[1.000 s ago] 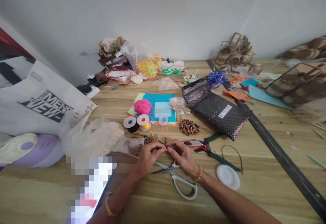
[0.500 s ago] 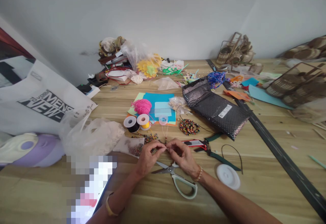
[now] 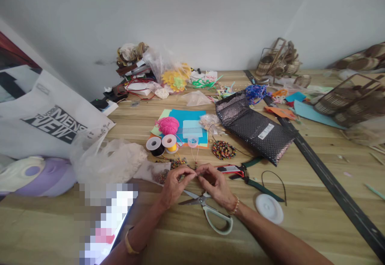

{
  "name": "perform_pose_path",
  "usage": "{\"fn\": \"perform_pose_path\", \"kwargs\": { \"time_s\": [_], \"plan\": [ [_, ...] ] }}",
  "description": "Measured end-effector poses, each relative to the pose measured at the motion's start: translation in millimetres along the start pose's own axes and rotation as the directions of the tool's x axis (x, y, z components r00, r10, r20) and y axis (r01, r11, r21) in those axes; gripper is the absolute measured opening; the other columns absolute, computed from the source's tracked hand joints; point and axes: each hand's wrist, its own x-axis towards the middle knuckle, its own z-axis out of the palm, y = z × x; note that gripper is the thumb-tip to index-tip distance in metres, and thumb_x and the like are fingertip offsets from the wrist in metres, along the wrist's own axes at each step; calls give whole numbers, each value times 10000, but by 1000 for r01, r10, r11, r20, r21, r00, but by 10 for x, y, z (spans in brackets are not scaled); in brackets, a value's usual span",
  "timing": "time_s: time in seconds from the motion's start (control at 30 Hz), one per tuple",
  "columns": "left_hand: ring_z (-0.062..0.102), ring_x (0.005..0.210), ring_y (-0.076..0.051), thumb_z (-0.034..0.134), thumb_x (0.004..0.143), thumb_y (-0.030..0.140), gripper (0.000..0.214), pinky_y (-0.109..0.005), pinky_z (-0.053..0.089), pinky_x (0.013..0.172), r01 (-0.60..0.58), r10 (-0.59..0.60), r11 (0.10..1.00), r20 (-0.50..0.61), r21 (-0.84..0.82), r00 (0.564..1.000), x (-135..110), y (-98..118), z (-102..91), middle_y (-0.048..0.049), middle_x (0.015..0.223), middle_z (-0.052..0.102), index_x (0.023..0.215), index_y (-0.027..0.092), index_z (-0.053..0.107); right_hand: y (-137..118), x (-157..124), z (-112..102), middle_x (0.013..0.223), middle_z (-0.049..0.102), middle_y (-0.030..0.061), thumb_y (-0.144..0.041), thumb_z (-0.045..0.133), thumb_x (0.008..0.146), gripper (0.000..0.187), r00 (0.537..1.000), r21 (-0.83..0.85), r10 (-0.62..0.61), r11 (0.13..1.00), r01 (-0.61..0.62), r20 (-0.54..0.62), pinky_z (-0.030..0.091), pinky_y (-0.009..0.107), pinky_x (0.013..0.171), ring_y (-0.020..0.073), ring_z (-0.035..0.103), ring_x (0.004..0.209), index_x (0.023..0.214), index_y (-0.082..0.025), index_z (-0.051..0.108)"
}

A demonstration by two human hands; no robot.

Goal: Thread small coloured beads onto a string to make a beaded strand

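Note:
My left hand [image 3: 177,184] and my right hand [image 3: 215,184] meet fingertip to fingertip, each pinched on a thin cord. Its pale strands [image 3: 195,153] run down from a small clear spool [image 3: 193,141] to a few beads [image 3: 196,165] just beyond my fingers. What lies between the fingertips is too small to make out fully. Spread-bladed scissors [image 3: 202,201] with pale handles lie on the table under my hands. Left of the cord are loose beads [image 3: 179,162] and a small plastic bag of beads [image 3: 160,175]. A coil of multicoloured beads [image 3: 223,150] lies to the right.
Black-thread [image 3: 155,147] and yellow-thread [image 3: 170,143] spools stand near pink yarn [image 3: 168,125]. Pliers [image 3: 251,174], a red cutter knife [image 3: 230,170] and a white spool [image 3: 269,208] lie right. Behind is a black bubble mailer [image 3: 255,126]; a lit phone [image 3: 116,221] is front left.
Both hands stay nearly in place, still pinching. The fingertips have drawn slightly closer, and the short bit of cord between them shows less.

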Motion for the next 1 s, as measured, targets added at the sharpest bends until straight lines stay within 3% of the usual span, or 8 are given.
{"fn": "perform_pose_path", "kwargs": {
  "time_s": [0.2,0.4,0.6,0.83,0.93,1.0],
  "plan": [
    [617,712,-169,611,806,262,154,-253,467,689,-5,5,1000,-6,-3,1000,-3,-23,-8,-48,754,702,719,164,690,42,8,16,717,614,27,-373,593,855,211,999,-23,40,999,-40,-16,443,252,597,151,552,660,818,-169,633],
    [627,756,-176,607,811,245,126,-257,468,715,22,-22,1000,-4,-3,1000,-15,-55,-6,-50,790,704,767,162,691,41,25,-2,693,599,23,-399,603,852,244,998,-25,30,999,-32,-58,421,253,582,145,525,629,787,-168,649],
    [627,756,-173,585,814,222,118,-252,473,720,14,-9,998,-93,57,996,-9,8,-21,-41,795,706,783,171,686,58,37,-20,735,565,26,-408,619,849,248,989,63,0,998,10,-147,434,260,589,145,523,654,760,-177,625],
    [625,736,-162,563,828,179,125,-249,483,695,-14,33,989,-125,151,992,5,-62,-49,-31,780,701,789,166,681,81,46,-23,709,566,13,-433,668,803,275,973,126,71,991,-44,-222,455,245,541,130,540,602,743,-168,627],
    [635,770,-172,578,825,155,107,-269,496,717,-66,84,979,-87,195,993,7,-131,-33,-45,808,707,810,163,683,71,47,-19,650,560,-5,-437,669,800,273,965,164,111,984,-73,-240,446,234,508,120,524,549,768,-170,620],
    [633,818,-186,591,819,132,104,-297,502,764,-170,175,958,0,231,985,1,-164,-4,-58,833,711,820,165,689,59,47,-22,626,562,-8,-436,666,803,270,961,171,127,982,-86,-247,442,232,507,121,520,543,775,-172,615]
  ]
}}
